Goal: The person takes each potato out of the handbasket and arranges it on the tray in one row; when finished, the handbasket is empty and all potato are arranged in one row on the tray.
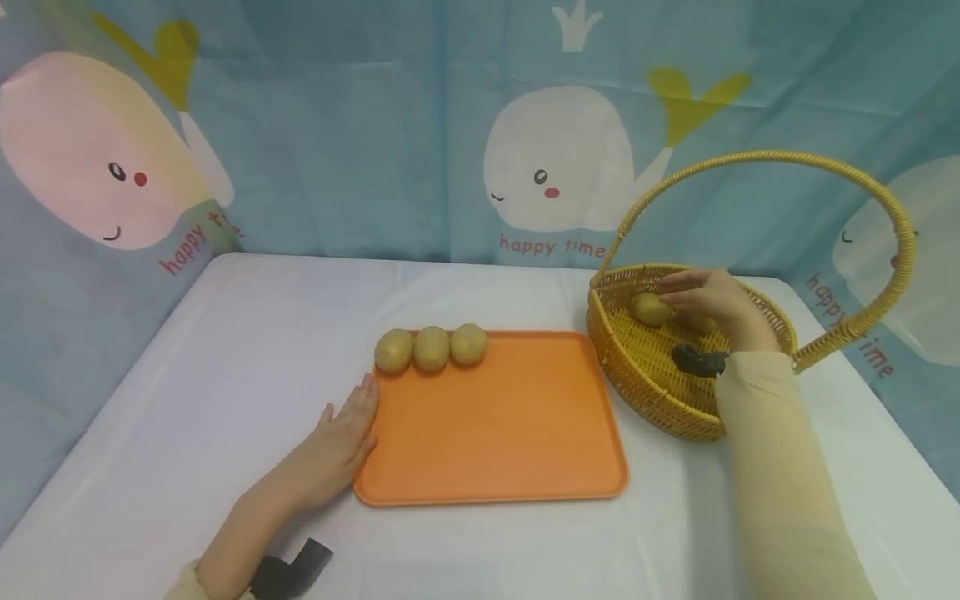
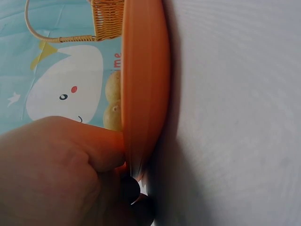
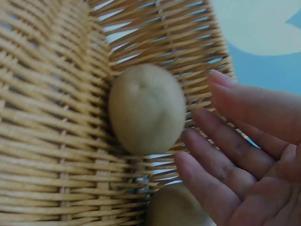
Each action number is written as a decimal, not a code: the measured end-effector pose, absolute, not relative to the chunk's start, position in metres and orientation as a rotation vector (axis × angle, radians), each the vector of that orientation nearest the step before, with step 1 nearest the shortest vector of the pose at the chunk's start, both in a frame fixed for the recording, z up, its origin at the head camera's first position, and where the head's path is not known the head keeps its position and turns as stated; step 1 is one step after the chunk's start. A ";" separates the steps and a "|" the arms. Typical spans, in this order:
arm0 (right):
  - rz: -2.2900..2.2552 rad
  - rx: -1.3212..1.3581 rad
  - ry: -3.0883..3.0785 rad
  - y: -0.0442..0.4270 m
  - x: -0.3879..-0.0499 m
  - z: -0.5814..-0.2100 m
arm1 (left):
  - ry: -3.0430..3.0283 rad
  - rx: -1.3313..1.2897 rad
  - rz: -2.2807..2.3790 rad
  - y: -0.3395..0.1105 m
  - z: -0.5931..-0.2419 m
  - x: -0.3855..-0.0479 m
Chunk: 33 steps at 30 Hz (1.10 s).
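Note:
Three brown oval fruits, kiwi-like [image 1: 432,349], sit side by side at the back left of an orange tray [image 1: 495,425]. My left hand [image 1: 330,454] rests against the tray's left edge with its fingers extended; in the left wrist view its thumb [image 2: 106,146] touches the rim. Inside the wicker basket [image 1: 637,379], my right hand [image 1: 712,300] has its fingers spread apart beside another oval fruit [image 3: 147,109]. A gap shows between that fruit and the fingertips. A further fruit [image 3: 176,207] lies partly behind the right fingers.
The basket's tall arched handle [image 1: 780,156] rises above the right forearm. Dark wrist-worn devices [image 1: 697,360] sit by both wrists. A white cloth [image 1: 247,358] covers the table, and a blue printed curtain [image 1: 360,150] hangs behind and at the sides.

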State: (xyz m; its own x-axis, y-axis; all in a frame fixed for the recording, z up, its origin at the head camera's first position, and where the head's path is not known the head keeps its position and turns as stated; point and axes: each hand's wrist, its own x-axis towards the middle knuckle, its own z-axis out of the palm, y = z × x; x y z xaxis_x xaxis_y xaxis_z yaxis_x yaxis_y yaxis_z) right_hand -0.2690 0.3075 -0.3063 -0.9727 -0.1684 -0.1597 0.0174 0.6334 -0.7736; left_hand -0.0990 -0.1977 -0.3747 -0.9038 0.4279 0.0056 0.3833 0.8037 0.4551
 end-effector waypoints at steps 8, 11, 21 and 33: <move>-1.132 -0.124 2.684 0.307 -0.270 -0.313 | 2.890 0.651 0.691 -0.198 -0.372 -0.100; -1.094 -0.141 2.684 0.307 -0.269 -0.314 | 2.887 0.643 0.694 -0.198 -0.372 -0.099; -1.017 -0.264 2.580 0.305 -0.270 -0.318 | 2.892 0.649 0.690 -0.198 -0.374 -0.099; -0.958 -0.224 2.586 0.304 -0.269 -0.321 | 2.892 0.664 0.685 -0.199 -0.377 -0.101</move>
State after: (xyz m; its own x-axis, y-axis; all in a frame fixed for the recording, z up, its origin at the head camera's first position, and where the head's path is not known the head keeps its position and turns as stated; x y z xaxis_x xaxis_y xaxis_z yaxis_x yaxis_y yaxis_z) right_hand -0.2693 0.3035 -0.3206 -0.9180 -0.2730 -0.2876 -0.0198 0.7559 -0.6544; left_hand -0.1008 -0.1989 -0.3770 -0.9005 0.4348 0.0060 0.3913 0.8043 0.4471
